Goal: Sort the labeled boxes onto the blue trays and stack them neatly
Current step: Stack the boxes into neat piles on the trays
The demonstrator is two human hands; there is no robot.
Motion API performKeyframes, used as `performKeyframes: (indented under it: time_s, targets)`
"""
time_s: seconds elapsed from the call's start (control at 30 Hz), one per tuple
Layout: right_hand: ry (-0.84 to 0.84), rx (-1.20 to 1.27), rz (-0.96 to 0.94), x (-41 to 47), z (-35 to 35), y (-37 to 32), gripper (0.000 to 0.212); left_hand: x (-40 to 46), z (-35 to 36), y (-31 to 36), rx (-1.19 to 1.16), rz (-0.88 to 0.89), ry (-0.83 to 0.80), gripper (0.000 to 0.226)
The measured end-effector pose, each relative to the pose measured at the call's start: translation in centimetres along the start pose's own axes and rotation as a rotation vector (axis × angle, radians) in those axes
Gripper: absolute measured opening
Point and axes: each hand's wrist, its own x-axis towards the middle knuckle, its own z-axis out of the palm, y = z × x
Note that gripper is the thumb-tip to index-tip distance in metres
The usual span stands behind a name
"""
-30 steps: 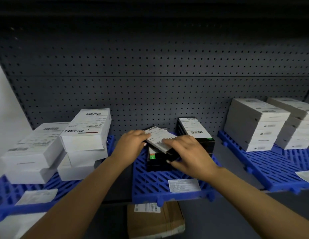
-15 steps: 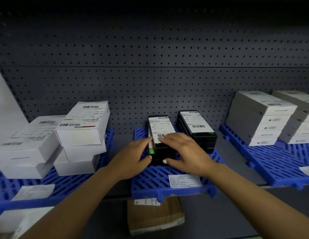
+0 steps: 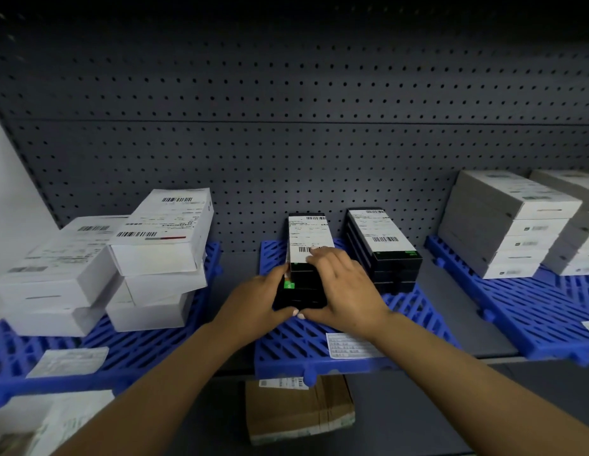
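dim light – top edge near black | wide-angle bowing at edges | slightly soft focus

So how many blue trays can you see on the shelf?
3: left tray under loose white boxes, middle tray with two black stacks, right tray under white stacks. More may lie outside the view.
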Motion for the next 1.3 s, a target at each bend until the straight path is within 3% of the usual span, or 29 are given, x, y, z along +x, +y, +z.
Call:
performKeyframes:
  time_s: [0.37,0.53,0.67,0.77,0.93,1.13,1.3]
  targets:
    - [-0.095,0.092,0.003,0.3,-0.5,0.8,0.079,0.1,0.1,-0.2,0.078,0.034,0.054,0.073]
    - [-0.165,0.165,0.113,-0.5,-1.0,1.1,0.078,0.2,0.1,0.0,0.070,0.029,0.104,0.063]
    - [-0.223,0.063,0.099,-0.2,-1.5,1.0,0.079,0.2,0.2,-0.1,0.037,0.008,0.071,0.069]
    - [-0.219,0.045,0.098,0.1,-1.8,0.9,0.082,0.0,0.2,-0.3,0.037,0.004,0.057,0.073]
    - [-0.232,0.156,0.139,-0.2,-2.0,0.9,0.085,-0.5,0.3,-0.3,0.114,0.013,0.077,0.052]
    - [-0.219,0.193,0.199,-0.6,-1.7,-0.4,0.097,-1.0,-0.5,0.9,0.239,0.053,0.071,0.046]
    - [-0.203,0.131,0.242,0.2,-1.4,-1.1,0.086,-0.9,-0.6,0.7,0.260,0.083,0.059,0.050]
